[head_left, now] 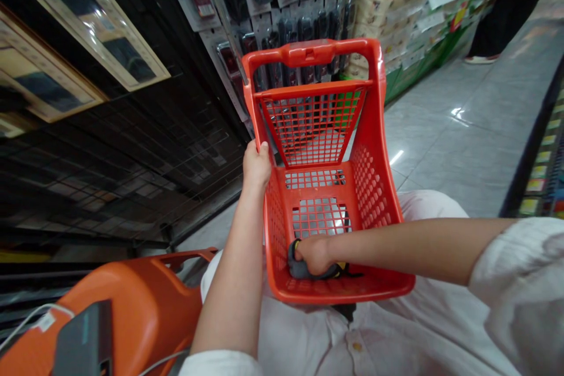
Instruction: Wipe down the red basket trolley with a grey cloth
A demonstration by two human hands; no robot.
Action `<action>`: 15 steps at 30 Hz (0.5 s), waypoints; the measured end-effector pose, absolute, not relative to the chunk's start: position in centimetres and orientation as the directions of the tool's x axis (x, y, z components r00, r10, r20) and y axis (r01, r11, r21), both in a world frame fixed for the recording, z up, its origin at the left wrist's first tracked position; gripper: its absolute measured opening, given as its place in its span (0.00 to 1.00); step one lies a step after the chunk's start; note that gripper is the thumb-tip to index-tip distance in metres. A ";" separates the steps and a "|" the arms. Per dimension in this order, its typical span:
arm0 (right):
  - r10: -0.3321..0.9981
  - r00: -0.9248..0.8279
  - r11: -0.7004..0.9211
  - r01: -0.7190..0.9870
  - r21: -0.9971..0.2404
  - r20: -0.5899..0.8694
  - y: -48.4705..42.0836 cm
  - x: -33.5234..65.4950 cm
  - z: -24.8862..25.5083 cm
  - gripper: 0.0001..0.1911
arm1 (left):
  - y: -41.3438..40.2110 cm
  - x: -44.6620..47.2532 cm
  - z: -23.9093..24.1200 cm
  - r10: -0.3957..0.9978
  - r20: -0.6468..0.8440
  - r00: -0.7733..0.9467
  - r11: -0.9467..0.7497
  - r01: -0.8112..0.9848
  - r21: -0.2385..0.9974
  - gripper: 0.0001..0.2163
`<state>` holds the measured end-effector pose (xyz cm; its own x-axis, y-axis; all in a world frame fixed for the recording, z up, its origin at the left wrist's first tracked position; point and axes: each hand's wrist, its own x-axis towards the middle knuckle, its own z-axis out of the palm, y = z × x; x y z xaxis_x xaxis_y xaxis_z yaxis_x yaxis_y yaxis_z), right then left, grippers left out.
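A red plastic shopping cart (pixel 390 188) with lattice sides stands right in front of my body. My left hand (pixel 256 167) is closed around its left rim, thumb on top. My right hand (pixel 315 252) reaches down into the basket's near end. There it grips a dark grey item (pixel 298 267) with yellow edging, which lies on the basket floor against the near left corner. The fingers are partly hidden by this item, and its exact kind does not show. A thin black strap or cord trails to its right.
Hanging packs (pixel 304 29) cover the rack ahead, and dark shelving with framed boxes (pixel 127 59) rises on the left. An orange plastic object (pixel 141 299) carries a dark power bank (pixel 83 338) with a white cable. A person's leg (pixel 497 23) stands on the grey tiled floor (pixel 462 129).
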<state>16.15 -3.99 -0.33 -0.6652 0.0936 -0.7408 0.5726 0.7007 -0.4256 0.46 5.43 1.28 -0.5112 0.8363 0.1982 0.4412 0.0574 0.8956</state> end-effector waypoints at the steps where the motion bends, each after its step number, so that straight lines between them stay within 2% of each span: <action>1: 0.077 -0.668 0.672 0.583 -0.457 -0.740 -3.7 16.2 0.3 0.26 | 5.4 0.6 1.4 0.835 0.194 -0.515 0.058 0.432 0.900 0.13; 5: 0.068 -0.730 0.347 0.656 -0.670 -0.679 -3.4 16.7 1.1 0.19 | 5.2 0.8 1.7 0.830 0.205 -0.519 0.042 0.425 0.904 0.11; 7: 0.056 -0.780 0.161 0.623 -0.765 -0.623 -3.3 17.6 0.8 0.16 | 5.2 0.9 1.8 0.830 0.199 -0.521 0.043 0.416 0.908 0.11; 9: -0.013 -0.825 0.026 0.565 -0.825 -0.565 -2.8 19.2 0.4 0.16 | 5.2 0.9 1.7 0.831 0.184 -0.525 0.050 0.400 0.915 0.11; 11: -0.114 -0.834 0.000 0.543 -0.840 -0.540 -2.0 21.2 0.3 0.16 | 5.3 0.9 1.6 0.833 0.179 -0.523 0.047 0.390 0.920 0.11; 12: -0.143 -0.823 0.038 0.550 -0.834 -0.550 -1.6 22.1 0.4 0.16 | 5.4 0.8 1.5 0.835 0.183 -0.519 0.040 0.389 0.920 0.12; 15: -0.095 -0.818 0.218 0.539 -0.814 -0.567 -1.3 23.2 1.0 0.15 | 5.6 0.7 1.2 0.838 0.193 -0.511 0.018 0.379 0.925 0.12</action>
<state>23.20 -1.34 0.98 -0.8183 -0.0948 -0.5670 0.5387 0.2178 -0.8139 0.72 5.56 1.22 -0.5110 0.8376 0.1932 0.3787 0.0176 0.9253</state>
